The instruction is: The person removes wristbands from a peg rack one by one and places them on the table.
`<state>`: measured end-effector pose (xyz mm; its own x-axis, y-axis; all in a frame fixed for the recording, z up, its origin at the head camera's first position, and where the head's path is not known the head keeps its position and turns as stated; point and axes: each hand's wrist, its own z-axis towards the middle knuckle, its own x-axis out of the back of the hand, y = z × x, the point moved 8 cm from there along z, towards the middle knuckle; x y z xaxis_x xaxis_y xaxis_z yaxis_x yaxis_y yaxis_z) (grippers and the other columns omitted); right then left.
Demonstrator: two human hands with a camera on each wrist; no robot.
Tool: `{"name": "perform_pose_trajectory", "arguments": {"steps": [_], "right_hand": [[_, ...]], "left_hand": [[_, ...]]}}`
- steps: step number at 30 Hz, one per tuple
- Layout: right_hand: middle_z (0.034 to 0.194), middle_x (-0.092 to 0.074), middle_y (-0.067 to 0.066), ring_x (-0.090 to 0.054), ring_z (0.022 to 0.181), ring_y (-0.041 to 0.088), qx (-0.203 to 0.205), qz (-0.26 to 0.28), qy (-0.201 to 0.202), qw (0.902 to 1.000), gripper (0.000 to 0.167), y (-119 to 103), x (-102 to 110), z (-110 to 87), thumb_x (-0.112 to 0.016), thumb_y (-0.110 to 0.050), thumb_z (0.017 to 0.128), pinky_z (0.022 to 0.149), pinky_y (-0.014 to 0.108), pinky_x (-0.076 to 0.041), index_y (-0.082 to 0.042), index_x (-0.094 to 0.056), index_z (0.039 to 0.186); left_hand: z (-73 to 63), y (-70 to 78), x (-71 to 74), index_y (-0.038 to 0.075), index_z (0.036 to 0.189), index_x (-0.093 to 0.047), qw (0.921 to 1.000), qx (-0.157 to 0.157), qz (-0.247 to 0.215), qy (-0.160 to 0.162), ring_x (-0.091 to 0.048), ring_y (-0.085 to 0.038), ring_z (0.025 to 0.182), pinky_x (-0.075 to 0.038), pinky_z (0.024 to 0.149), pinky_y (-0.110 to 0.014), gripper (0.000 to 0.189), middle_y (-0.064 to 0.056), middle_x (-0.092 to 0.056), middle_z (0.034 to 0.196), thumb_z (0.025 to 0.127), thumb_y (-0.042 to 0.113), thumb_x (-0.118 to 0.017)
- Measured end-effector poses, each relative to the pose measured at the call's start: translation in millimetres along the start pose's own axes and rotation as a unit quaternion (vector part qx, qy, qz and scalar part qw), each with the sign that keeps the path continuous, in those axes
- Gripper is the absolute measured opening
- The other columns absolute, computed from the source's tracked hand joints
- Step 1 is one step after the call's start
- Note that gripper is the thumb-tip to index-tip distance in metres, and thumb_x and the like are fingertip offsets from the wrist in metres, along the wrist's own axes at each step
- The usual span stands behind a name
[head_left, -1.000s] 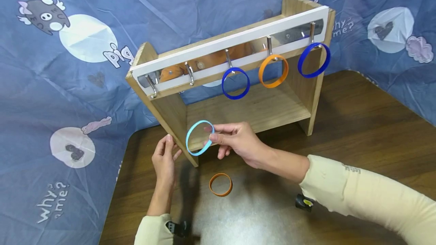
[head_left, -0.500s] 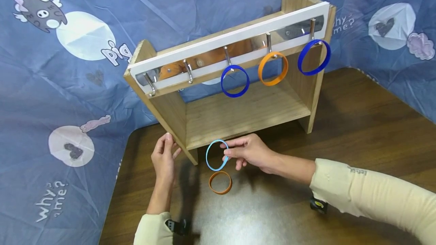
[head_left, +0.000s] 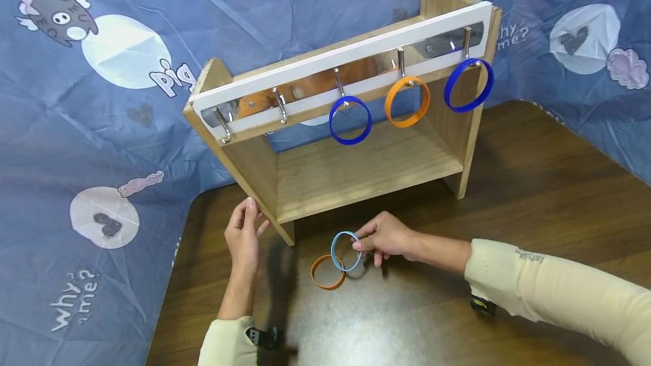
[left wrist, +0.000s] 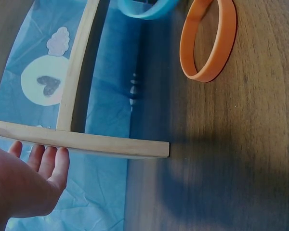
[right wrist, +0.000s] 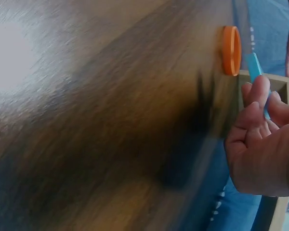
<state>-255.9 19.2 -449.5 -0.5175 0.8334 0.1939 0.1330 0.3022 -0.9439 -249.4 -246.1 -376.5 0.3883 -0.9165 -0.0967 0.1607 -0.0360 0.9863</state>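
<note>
My right hand (head_left: pixel 389 236) pinches a light blue wristband (head_left: pixel 333 254) between thumb and fingers, low over the table. The band stands nearly upright and overlaps an orange wristband (head_left: pixel 328 287) on the table in the head view. In the right wrist view the light blue band (right wrist: pixel 254 66) shows edge-on between the fingertips. My left hand (head_left: pixel 245 242) holds the front edge of the left side panel of a wooden hook rack (head_left: pixel 371 177), thumb on the near side. In the left wrist view its fingers (left wrist: pixel 61 166) lie along the panel's outer face.
Blue wristbands (head_left: pixel 351 142) (head_left: pixel 460 109) and an orange one (head_left: pixel 407 124) hang from three hooks of the rack. Two hooks (head_left: pixel 280 106) at the left are bare. A patterned blue cloth (head_left: pixel 127 146) rises behind the brown table (head_left: pixel 539 185).
My right hand has carried the light blue wristband down and to the right, away from the rack's lower left corner. My left hand has stayed on the side panel.
</note>
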Motion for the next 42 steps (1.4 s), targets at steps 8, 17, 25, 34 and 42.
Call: {"name": "perform_pose_trajectory", "arguments": {"steps": [8, 17, 25, 34, 42], "right_hand": [[0.064, -0.068, 0.011, -0.053, 0.035, 0.009, -0.044, -0.083, 0.02, 0.9954, 0.009, 16, 0, 1.6, -0.074, -0.009, 0.085, 0.035, 0.018, -0.038, -0.004, -0.074, 0.092], [0.062, -0.068, 0.011, -0.055, 0.036, 0.01, -0.059, -0.107, 0.034, 0.9919, 0.005, 17, 4, 0.3, -0.073, -0.008, 0.085, 0.036, 0.019, -0.041, -0.003, -0.073, 0.085], [0.061, -0.067, 0.011, -0.056, 0.037, 0.011, -0.072, -0.112, 0.043, 0.9901, 0.005, 18, 10, -2.7, -0.073, -0.007, 0.085, 0.036, 0.018, -0.039, -0.002, -0.072, 0.085], [0.059, -0.065, 0.009, -0.055, 0.037, 0.013, -0.034, -0.173, 0.058, 0.9826, 0.01, 6, 13, -2.8, -0.074, -0.011, 0.085, 0.04, 0.027, -0.049, -0.005, -0.072, 0.078], [0.065, -0.067, 0.007, -0.058, 0.041, 0.014, 0.008, -0.192, 0.062, 0.9793, 0.01, -18, 20, -7.0, -0.072, -0.015, 0.087, 0.046, 0.031, -0.052, -0.006, -0.074, 0.086]], "left_hand": [[0.6, -1.4, 0.0, 0.006, 0.115, -0.06, 1.0, 0.0, -0.004, 0.003, -0.056, -0.018, 0.1, -0.053, 0.083, -0.028, 0.034, -0.001, -0.057, 0.104, 0.099, 0.035, -0.053], [0.4, -2.2, -0.2, 0.007, 0.113, -0.06, 0.9999, 0.006, -0.008, 0.003, -0.054, -0.019, 0.101, -0.053, 0.084, -0.028, 0.032, -0.001, -0.055, 0.104, 0.099, 0.036, -0.053], [0.6, -2.4, -0.1, 0.008, 0.111, -0.061, 0.9999, 0.006, -0.011, 0.007, -0.056, -0.018, 0.099, -0.053, 0.083, -0.028, 0.03, -0.001, -0.055, 0.103, 0.099, 0.034, -0.054], [0.8, -2.1, 0.2, 0.009, 0.11, -0.061, 0.9999, 0.006, -0.011, 0.009, -0.055, -0.018, 0.098, -0.053, 0.082, -0.028, 0.028, 0.0, -0.055, 0.102, 0.099, 0.034, -0.054], [0.9, -2.4, 0.5, 0.01, 0.108, -0.061, 0.9999, 0.002, -0.015, 0.007, -0.055, -0.017, 0.098, -0.053, 0.082, -0.029, 0.026, 0.0, -0.056, 0.102, 0.099, 0.034, -0.053]]}}
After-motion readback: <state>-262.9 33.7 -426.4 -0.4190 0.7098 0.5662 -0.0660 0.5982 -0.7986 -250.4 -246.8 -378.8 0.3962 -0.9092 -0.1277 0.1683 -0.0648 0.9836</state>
